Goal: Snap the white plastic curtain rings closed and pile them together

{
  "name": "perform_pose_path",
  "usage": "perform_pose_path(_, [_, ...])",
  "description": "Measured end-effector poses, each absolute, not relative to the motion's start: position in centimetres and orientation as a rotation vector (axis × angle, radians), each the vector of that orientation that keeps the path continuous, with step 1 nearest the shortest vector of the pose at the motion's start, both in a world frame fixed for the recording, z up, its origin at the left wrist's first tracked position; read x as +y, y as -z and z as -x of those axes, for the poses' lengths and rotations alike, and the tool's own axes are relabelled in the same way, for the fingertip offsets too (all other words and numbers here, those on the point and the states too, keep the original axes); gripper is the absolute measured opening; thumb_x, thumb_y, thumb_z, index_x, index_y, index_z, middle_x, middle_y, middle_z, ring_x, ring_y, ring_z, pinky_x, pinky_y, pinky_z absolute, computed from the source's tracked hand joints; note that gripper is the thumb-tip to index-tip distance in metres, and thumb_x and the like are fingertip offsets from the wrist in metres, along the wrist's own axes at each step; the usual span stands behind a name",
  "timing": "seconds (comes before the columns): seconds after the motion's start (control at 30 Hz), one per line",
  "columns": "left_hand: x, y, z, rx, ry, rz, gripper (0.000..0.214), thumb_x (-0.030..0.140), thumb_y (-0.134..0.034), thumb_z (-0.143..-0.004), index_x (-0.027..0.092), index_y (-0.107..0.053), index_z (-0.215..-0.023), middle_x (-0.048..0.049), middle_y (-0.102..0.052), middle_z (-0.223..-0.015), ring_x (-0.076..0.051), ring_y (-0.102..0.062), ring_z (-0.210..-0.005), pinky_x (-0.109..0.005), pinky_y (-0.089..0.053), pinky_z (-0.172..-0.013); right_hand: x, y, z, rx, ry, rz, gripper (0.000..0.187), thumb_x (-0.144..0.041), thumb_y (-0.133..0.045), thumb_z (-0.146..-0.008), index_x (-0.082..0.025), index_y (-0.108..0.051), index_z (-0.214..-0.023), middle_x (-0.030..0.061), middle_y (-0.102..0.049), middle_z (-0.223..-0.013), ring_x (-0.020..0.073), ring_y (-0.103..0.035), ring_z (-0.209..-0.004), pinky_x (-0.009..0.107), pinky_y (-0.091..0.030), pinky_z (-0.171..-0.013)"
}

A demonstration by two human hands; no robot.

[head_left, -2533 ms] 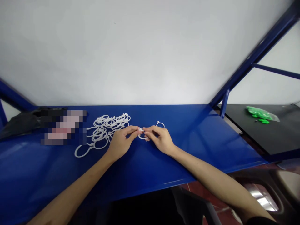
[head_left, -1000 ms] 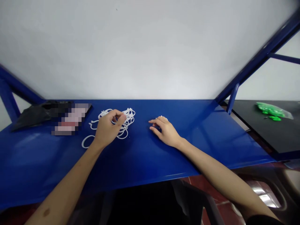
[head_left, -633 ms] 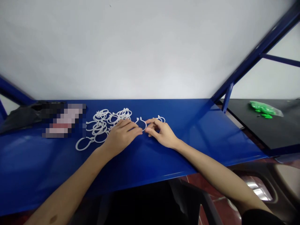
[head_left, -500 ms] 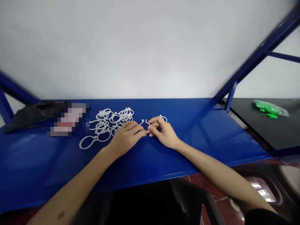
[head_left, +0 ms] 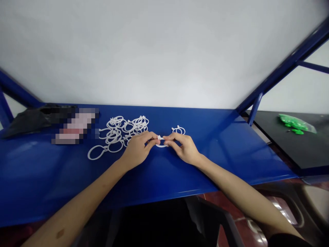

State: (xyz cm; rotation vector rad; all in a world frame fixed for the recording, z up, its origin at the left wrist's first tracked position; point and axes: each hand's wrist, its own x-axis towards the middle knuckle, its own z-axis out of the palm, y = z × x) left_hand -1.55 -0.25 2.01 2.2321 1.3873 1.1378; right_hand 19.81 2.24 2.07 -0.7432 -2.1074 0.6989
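Note:
Between my two hands is a white plastic ring [head_left: 161, 146], its two ends close together at the top. My left hand [head_left: 138, 147] pinches one end between thumb and fingers. The other end is pinched the same way by my right hand [head_left: 185, 148]. Just beyond my right hand lie linked white rings [head_left: 180, 130] on the blue table. A pile of several white rings [head_left: 114, 137], some joined in pairs, spreads out to the left of my left hand, which hides part of it.
The blue tabletop [head_left: 164, 181] runs up to a pale wall. At the left lie a black plastic bag [head_left: 28, 120] and a blurred-out pinkish item [head_left: 75, 127]. On a black table [head_left: 288, 147] at the right rests a clear bag with green pieces [head_left: 295, 121]. Blue metal struts rise at both sides.
The ring's ends, apart before, have been brought together. My right hand has shifted its grip to the end, uncovering more of the rings behind it. The view has tilted slightly.

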Motion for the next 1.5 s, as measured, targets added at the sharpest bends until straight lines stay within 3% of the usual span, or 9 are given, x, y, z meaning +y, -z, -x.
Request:
perform_pose_path(0.33, [-0.3,-0.6,1.6,1.291,-1.171,-2.494,0.025,0.024,-0.05,-0.098,0.021,-0.062,-0.075,-0.0009,-0.068,-0.073,-0.016,-0.062,-0.073,-0.032,-0.05,-0.074,2.0,-1.6,-20.6,-2.301,-0.602,0.568,0.018,-0.023,-0.046,-0.104,-0.02,-0.063,-0.1,0.0076,-0.071,-0.099,0.0171,-0.068,-0.088,0.033,-0.056,-0.08])
perform_pose_path(0.63, [-0.1,-0.1,1.7,1.333,-1.037,-2.824,0.034,0.022,-0.047,-0.099,0.02,-0.059,-0.068,-0.0026,-0.066,-0.068,-0.018,-0.057,-0.07,-0.035,-0.048,-0.074,2.0,-1.6,-20.4,-2.448,-0.457,0.582,0.028,-0.025,-0.038,-0.106,-0.018,-0.063,-0.096,0.0075,-0.068,-0.086,0.0178,-0.064,-0.079,0.031,-0.054,-0.074])
perform_pose_path(1.0, [0.4,-1.3,1.8,1.438,-1.094,-2.397,0.018,0.034,-0.056,-0.096,0.022,-0.069,-0.094,-0.0019,-0.069,-0.082,-0.016,-0.063,-0.075,-0.03,-0.052,-0.074,2.7,-1.3,-19.9,-2.267,-0.45,0.655,0.022,-0.024,-0.043,-0.105,-0.019,-0.064,-0.108,0.007,-0.069,-0.095,0.0175,-0.065,-0.087,0.032,-0.054,-0.08])
perform_pose_path(1.1, [0.3,-1.3,1.9,1.41,-1.078,-2.417,0.018,0.035,-0.056,-0.097,0.022,-0.069,-0.094,-0.0023,-0.07,-0.086,-0.016,-0.064,-0.079,-0.03,-0.053,-0.077,2.6,-1.3,-19.9,-2.281,-0.463,0.658,0.021,-0.025,-0.044,-0.105,-0.019,-0.064,-0.108,0.0062,-0.069,-0.095,0.0174,-0.065,-0.087,0.032,-0.054,-0.081])
perform_pose_path(1.3, [1.4,-1.1,3.7,1.611,-1.013,-2.568,0.022,0.038,-0.056,-0.097,0.021,-0.068,-0.104,-0.007,-0.069,-0.1,-0.024,-0.061,-0.101,-0.043,-0.047,-0.098,3.6,-1.9,-20.4,-2.168,-0.358,0.881,0.02,-0.026,-0.049,-0.103,-0.021,-0.068,-0.106,0.007,-0.069,-0.105,0.0187,-0.066,-0.096,0.033,-0.055,-0.083])
perform_pose_path(1.5, [2.0,-1.1,6.2,1.926,-0.609,-2.633,0.025,0.046,-0.062,-0.089,0.022,-0.068,-0.093,-0.01,-0.066,-0.098,-0.032,-0.056,-0.101,-0.048,-0.045,-0.09,6.9,-2.6,-22.8,-1.949,-0.216,1.263,0.018,-0.025,-0.056,-0.098,-0.021,-0.071,-0.107,0.0058,-0.069,-0.1,0.0169,-0.065,-0.08,0.033,-0.052,-0.075])
